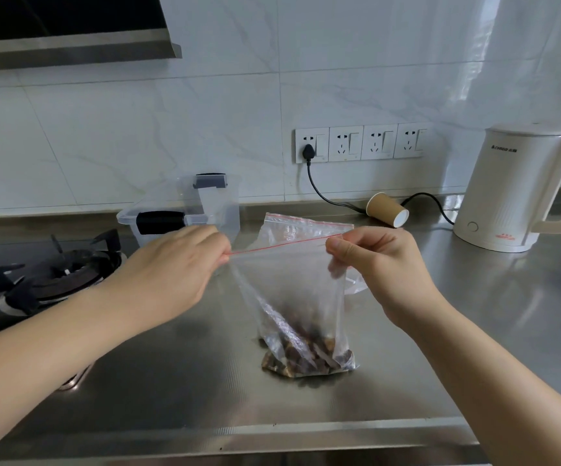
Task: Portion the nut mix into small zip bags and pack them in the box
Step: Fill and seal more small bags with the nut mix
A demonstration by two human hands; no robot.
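A clear zip bag [289, 284] with a red seal line hangs upright over the steel counter, brown nut mix [307, 358] gathered in its bottom, which touches the counter. My left hand [174, 264] pinches the bag's top left corner. My right hand [380, 264] pinches the top right corner, and the seal line is stretched taut between them. Behind it another clear zip bag [302, 227] with a red strip lies or leans on the counter. A clear plastic box [218, 210] with black latches stands behind my left hand, its lid leaning against it.
A gas burner [60, 270] sits at the left. A paper cup [388, 210] lies on its side by the wall. A white electric kettle [521, 190] stands at the right, its black cord running to the wall sockets [359, 142]. The counter's front edge [238, 432] is near me.
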